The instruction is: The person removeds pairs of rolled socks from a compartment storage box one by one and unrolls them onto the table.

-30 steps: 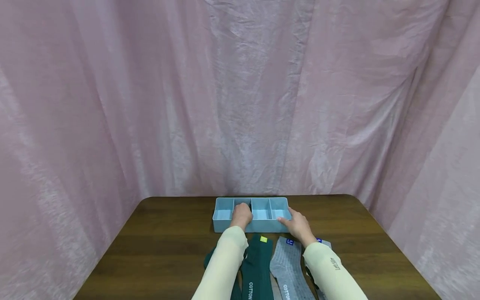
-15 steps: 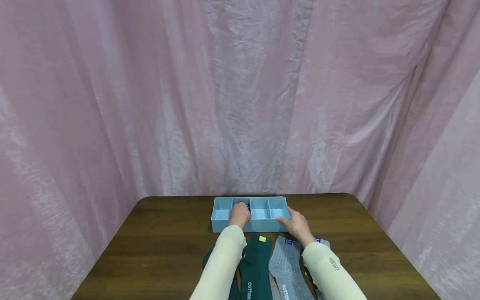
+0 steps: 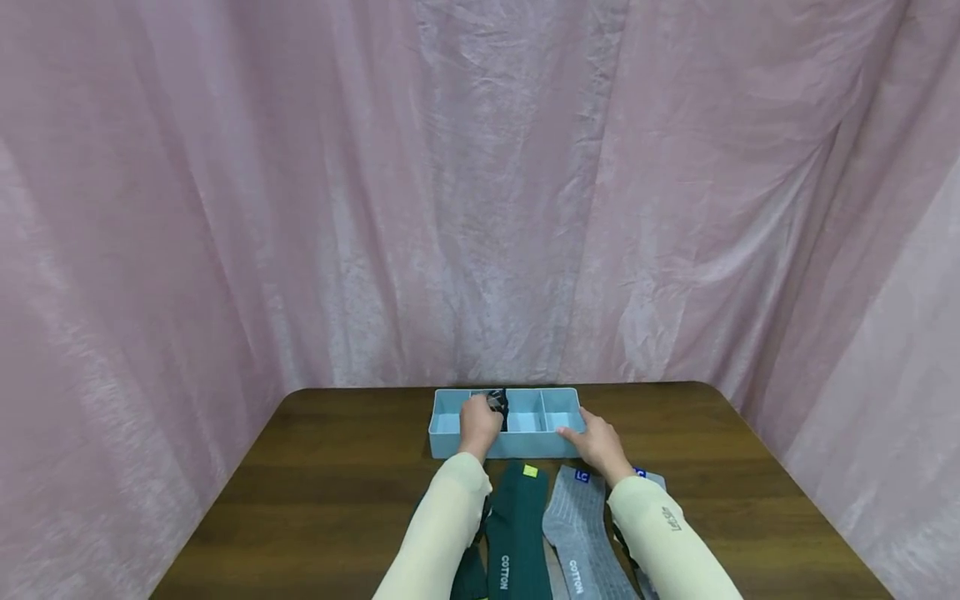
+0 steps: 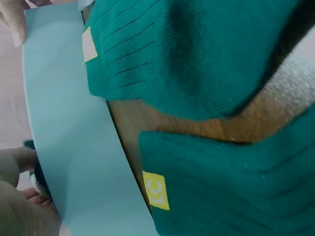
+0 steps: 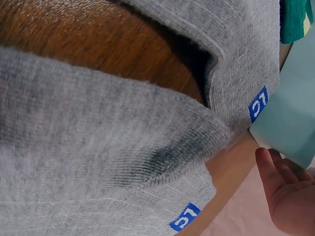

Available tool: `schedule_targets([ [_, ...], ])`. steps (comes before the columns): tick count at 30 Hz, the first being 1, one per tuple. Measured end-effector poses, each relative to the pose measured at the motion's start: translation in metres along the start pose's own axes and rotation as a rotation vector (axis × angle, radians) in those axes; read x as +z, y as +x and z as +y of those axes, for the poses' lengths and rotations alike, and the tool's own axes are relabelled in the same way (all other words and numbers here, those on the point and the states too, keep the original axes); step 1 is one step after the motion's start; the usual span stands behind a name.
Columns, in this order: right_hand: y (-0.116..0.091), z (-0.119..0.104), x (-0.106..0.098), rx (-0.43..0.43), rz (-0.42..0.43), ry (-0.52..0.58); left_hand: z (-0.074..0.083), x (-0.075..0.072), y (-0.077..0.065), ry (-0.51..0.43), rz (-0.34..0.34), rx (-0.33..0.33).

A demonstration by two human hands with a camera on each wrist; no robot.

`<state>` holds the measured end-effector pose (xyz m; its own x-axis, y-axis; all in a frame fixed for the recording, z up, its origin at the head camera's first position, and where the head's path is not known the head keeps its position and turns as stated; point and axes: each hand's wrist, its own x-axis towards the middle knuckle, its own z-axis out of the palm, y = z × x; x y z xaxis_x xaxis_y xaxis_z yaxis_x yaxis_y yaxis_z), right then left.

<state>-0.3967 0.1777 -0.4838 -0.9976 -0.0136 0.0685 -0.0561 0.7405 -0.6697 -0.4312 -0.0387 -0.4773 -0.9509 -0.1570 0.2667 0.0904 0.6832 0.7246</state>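
A light blue box point(image 3: 532, 446) with several compartments stands at the far side of the table. My left hand point(image 3: 478, 423) is over its left half and pinches a dark bundle point(image 3: 498, 403) with grey marks; it looks like rolled fabric, its kind unclear. In the left wrist view this bundle point(image 4: 41, 174) shows dark between the thumb and fingers, behind the box wall. My right hand point(image 3: 600, 446) holds the box's right front corner, thumb at the front rim and fingers along the end wall. Part of the left fingers is hidden inside the box.
Green socks point(image 3: 517, 525) with yellow tags and grey socks point(image 3: 581, 525) with blue tags lie on the wooden table point(image 3: 300, 500) in front of the box, partly under both forearms. A pink curtain point(image 3: 480, 208) hangs behind the table.
My left hand has risen slightly in the box, and the dark bundle now shows beside its fingers. The right hand keeps its place on the corner.
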Motion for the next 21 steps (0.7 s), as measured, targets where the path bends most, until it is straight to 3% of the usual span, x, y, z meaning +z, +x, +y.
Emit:
schedule_targets([
  [5, 0.000, 0.000, 0.000, -0.010, 0.001, -0.014, 0.004, -0.014, 0.003, -0.072, -0.005, -0.005],
  [11, 0.003, -0.005, -0.003, -0.047, 0.016, -0.065, 0.010, -0.032, 0.018, -0.105, -0.016, 0.059],
  [14, 0.008, -0.011, -0.005, -0.068, 0.025, -0.036, 0.013, -0.043, 0.026, -0.118, -0.043, 0.093],
  [18, 0.016, -0.026, -0.013, -0.119, 0.026, 0.085, 0.022, -0.060, 0.032, -0.161, -0.170, 0.122],
  [21, 0.021, -0.042, -0.021, -0.159, 0.012, 0.180, 0.030, -0.070, 0.034, -0.202, -0.336, 0.148],
])
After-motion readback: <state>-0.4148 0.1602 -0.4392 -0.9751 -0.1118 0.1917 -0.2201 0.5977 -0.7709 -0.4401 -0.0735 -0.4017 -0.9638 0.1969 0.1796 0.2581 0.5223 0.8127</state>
